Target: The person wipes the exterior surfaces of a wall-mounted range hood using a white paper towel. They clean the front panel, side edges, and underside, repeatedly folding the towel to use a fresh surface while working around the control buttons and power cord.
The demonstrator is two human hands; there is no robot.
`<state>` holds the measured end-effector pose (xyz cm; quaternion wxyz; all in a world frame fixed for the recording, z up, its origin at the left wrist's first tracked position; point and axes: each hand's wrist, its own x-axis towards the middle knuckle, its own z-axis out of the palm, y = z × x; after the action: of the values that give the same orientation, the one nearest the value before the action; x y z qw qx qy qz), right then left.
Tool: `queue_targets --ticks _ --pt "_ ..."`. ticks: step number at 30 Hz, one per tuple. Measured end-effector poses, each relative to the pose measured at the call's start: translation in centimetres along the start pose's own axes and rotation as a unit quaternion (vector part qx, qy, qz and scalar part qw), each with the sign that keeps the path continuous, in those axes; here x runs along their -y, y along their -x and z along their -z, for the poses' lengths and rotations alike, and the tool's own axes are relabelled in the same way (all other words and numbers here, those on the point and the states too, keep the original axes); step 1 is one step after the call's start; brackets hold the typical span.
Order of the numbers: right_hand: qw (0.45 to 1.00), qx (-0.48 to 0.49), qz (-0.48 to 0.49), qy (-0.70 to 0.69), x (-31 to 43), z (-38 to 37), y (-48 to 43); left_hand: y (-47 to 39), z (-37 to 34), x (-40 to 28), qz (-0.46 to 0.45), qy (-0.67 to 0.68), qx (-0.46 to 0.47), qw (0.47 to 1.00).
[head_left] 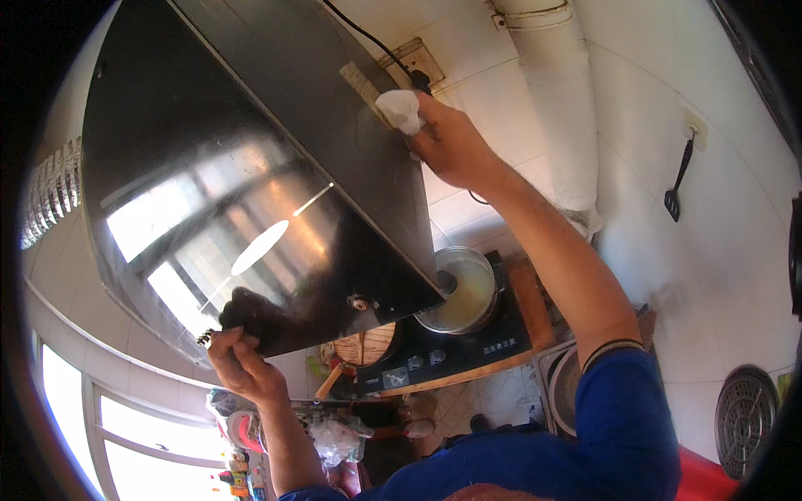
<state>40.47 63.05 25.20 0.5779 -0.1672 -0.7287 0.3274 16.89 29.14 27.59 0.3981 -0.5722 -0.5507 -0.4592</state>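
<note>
A black, glossy range hood [207, 156] fills the upper left, tilted in my view. My right hand [448, 141] grips a crumpled white cloth or tissue [399, 111]. It rests on the hood's side panel near a worn, pale strip [363, 87]. Lower down, my left hand [245, 366] curls its fingers at the hood's bottom front edge, where its dark reflection shows in the panel. Small dark bits [204, 338] stick out by those fingertips; what they are is unclear.
Below the hood, a glass-lidded pot [467, 291] stands on a black cooktop [426, 366], near a round wooden lid [363, 344]. A power cord [376, 41] runs behind my right hand. A white-wrapped pipe [561, 125] lines the corner. A black spatula [680, 181] hangs right.
</note>
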Motion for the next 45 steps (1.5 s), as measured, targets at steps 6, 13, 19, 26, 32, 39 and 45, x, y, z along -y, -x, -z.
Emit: queue_targets --ticks 6,13,19,26,32,39,45 --pt "0.998 -0.055 0.005 0.027 -4.8 -1.9 -4.7 -0.1 -0.1 -0.1 -0.014 -0.042 -0.008 0.999" --pt "0.983 -0.100 -0.030 0.153 -6.8 -3.1 -7.4 -0.1 -0.3 0.4 -0.044 -0.037 -0.014 0.998" --pt "0.996 -0.028 -0.060 -0.065 -6.0 -2.8 -3.8 0.1 -0.2 0.7 -0.055 -0.080 -0.019 0.995" --pt "0.992 0.012 -0.034 -0.124 -5.4 -2.8 -7.1 0.4 -0.1 0.5 -0.006 -0.041 -0.017 0.999" --pt "0.992 0.000 -0.029 -0.124 -4.3 -2.9 -9.8 0.3 -0.2 0.0 -0.007 -0.034 -0.006 0.999" --pt "0.996 -0.003 0.000 -0.092 -2.1 -2.7 -15.3 -0.4 -0.4 -0.5 -0.041 -0.022 0.010 0.999" --pt "0.995 -0.021 -0.047 -0.090 -2.4 -3.2 -12.3 -0.2 -0.1 -0.1 -0.043 0.007 0.022 0.999"
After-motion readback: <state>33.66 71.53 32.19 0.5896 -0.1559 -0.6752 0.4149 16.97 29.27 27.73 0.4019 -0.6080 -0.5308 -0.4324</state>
